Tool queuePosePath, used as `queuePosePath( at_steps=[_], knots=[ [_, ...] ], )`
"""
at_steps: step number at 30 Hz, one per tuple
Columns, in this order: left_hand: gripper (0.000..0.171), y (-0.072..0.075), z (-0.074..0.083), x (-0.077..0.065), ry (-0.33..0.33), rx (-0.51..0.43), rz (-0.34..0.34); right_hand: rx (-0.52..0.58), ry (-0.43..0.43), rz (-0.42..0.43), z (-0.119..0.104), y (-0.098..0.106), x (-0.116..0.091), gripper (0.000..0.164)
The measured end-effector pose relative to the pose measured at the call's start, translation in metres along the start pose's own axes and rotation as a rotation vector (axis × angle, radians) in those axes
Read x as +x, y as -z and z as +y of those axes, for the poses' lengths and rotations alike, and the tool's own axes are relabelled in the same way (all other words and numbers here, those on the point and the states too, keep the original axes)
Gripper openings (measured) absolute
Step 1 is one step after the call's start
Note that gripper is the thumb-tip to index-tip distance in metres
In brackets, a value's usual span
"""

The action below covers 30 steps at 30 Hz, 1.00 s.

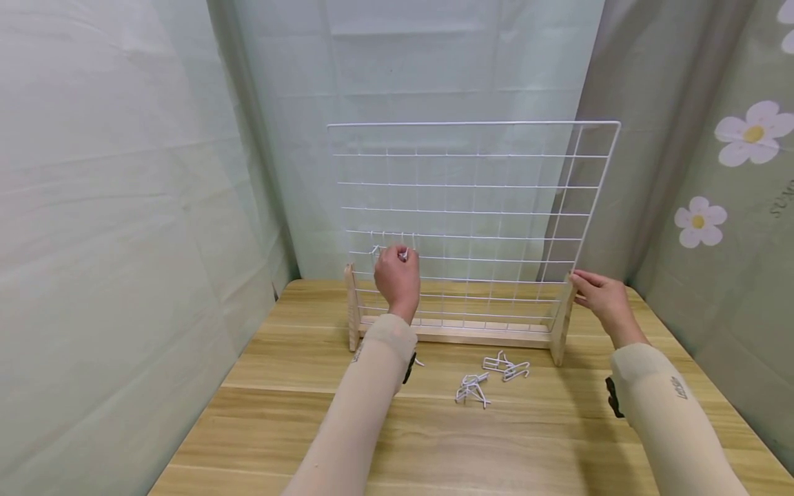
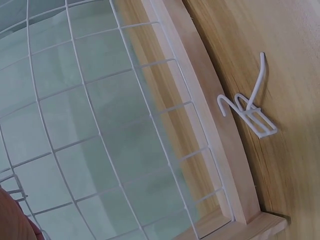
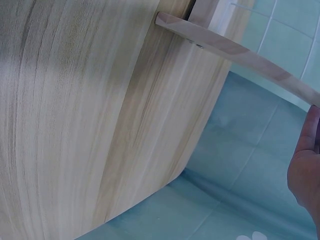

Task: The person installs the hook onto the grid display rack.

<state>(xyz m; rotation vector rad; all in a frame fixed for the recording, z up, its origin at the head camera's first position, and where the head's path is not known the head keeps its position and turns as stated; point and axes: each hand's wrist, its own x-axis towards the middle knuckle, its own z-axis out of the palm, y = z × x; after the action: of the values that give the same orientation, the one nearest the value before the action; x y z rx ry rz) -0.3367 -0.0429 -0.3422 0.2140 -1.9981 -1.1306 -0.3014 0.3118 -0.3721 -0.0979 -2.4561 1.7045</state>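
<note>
White hook [image 1: 403,255], mostly hidden, sat pinched in left hand [image 1: 398,275] against the wire grid [image 1: 474,212]. Right hand [image 1: 603,300] gripped the wooden upright [image 1: 562,320]. Loose hooks [image 1: 473,389] lay between and below both hands on the counter [image 1: 484,455]. Right sleeve's lettering [image 1: 679,387]: illegible.

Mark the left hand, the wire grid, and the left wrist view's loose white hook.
Left hand [image 1: 398,281]: head view, on the back of the hand.
Wire grid [image 1: 473,211]: head view, on a horizontal wire near the middle.
Loose white hook [image 2: 249,109]: left wrist view, where its prong joins its frame.
</note>
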Motion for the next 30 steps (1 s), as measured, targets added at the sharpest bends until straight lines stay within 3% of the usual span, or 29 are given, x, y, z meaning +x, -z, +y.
queuePosePath(
  at_steps=[14, 30],
  knots=[
    [0.015, 0.0, -0.009, -0.007, 0.017, -0.027, -0.017, -0.004, -0.017, 0.003, -0.001, 0.0, 0.001, 0.058],
    [0.009, 0.005, -0.03, -0.019, -0.047, -0.025, -0.062, 0.002, 0.007, 0.006, -0.002, 0.0, 0.0, 0.056]
  ],
)
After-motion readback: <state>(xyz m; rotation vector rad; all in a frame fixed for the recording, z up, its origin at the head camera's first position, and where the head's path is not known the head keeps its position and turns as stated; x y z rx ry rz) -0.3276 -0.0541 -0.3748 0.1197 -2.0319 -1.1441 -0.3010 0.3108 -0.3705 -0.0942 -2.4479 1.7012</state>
